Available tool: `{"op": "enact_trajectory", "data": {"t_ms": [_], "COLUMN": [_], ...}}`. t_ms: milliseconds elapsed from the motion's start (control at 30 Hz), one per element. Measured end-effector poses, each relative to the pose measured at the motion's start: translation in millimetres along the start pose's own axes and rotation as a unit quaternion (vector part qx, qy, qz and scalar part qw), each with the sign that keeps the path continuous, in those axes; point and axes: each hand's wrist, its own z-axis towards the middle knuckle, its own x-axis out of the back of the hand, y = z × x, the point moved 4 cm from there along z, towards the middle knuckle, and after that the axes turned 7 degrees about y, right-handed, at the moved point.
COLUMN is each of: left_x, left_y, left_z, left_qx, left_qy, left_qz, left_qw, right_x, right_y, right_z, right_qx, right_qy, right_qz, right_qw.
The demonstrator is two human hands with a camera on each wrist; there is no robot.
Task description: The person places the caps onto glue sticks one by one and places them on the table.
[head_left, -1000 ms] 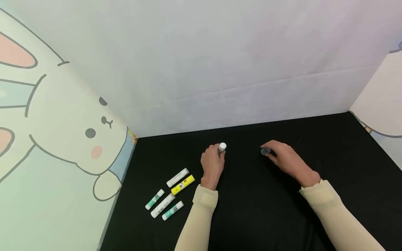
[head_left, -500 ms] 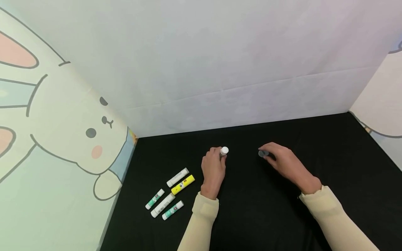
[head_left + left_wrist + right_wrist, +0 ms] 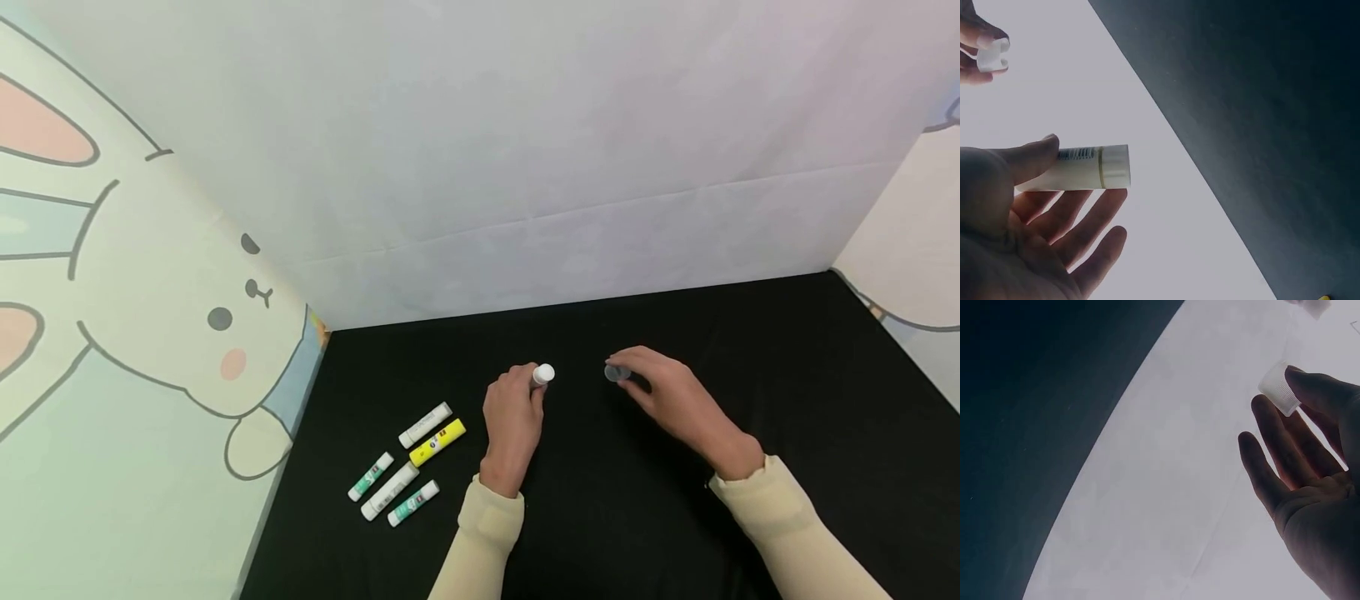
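My left hand (image 3: pixel 513 429) grips a white glue stick (image 3: pixel 1082 167) between thumb and fingers. In the left wrist view a barcode shows on its side near the thumb. From the head view, its white end (image 3: pixel 543 374) points up beside the thumb. My right hand (image 3: pixel 678 410) pinches a small translucent ribbed cap (image 3: pixel 1280 389) between thumb and fingertips. The cap's round end faces up toward the head camera. A short gap separates the cap from the glue stick, and both are held off the black table.
Several glue sticks lie left of my left arm: a yellow one (image 3: pixel 437 442), white ones (image 3: pixel 389 492) and green-and-white ones (image 3: pixel 413 503). The black tabletop (image 3: pixel 600 517) meets a pale back wall (image 3: pixel 525 167). A rabbit-patterned panel (image 3: pixel 157 333) stands on the left.
Both hands have come slightly nearer to me and closer together. The glue stick has shifted right and the cap left. The sticks on the table have stayed put.
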Motion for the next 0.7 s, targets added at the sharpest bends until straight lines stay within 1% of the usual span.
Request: {"op": "enact_trajectory", "data": {"t_ms": [300, 700], "left_x": [6.2, 11.6], "left_y": [3.6, 4.7], "left_z": [-7.8, -16.5], "left_qx": [-0.011, -0.01], "left_qy": [0.005, -0.003], "left_qz": [0.007, 0.004], "left_qw": [0.9999, 0.9999], "right_x": [-1.8, -1.0], "right_y": [-15.1, -25.3], "right_z": [0.1, 1.3], "right_qx": [0.016, 0.031], "right_qy": [0.004, 0.016], "right_qz": [0.006, 0.015], "right_qw": [0.9998, 0.9993]}}
